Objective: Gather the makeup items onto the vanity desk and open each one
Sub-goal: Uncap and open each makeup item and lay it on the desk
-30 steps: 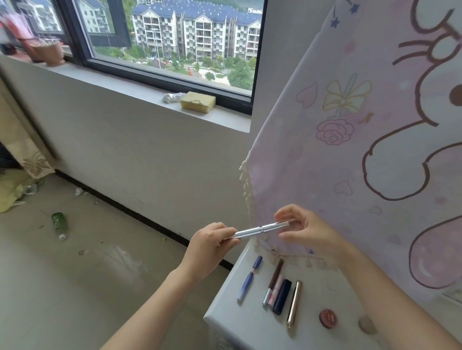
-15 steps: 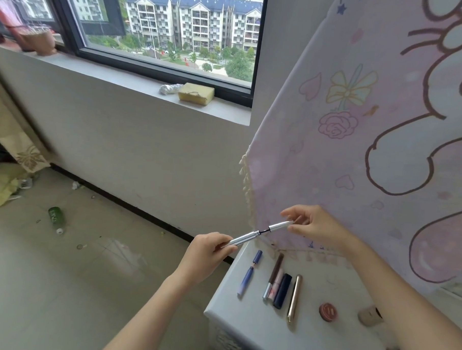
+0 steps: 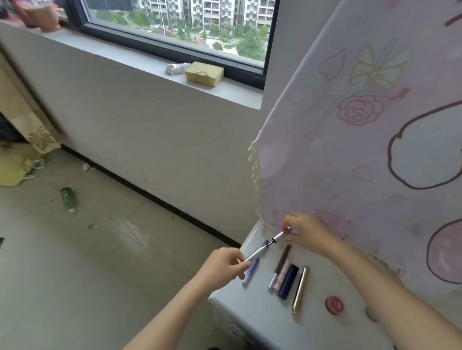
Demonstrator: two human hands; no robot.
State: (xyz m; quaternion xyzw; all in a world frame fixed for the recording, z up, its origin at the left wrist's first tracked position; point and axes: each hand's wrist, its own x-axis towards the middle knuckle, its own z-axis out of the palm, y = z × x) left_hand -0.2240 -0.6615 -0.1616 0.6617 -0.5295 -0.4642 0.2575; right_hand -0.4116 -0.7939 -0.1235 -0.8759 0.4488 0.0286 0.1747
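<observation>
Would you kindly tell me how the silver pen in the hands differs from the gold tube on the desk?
The silver pen is held in the air by both hands; the gold tube lies on the desk. The silver pen is pulled apart, showing a dark middle; the gold tube looks closed. Both are slim and metallic.

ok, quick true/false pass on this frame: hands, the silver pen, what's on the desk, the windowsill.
1. Both hands grip the silver pen: left hand on the barrel, right hand on the cap. True.
2. The cap is fully seated. False: a dark gap shows between cap and barrel.
3. The navy tube lies on the desk beside the gold tube. True.
4. The round red compact sits on the windowsill. False: it is on the desk; the sill holds a yellow sponge.
</observation>
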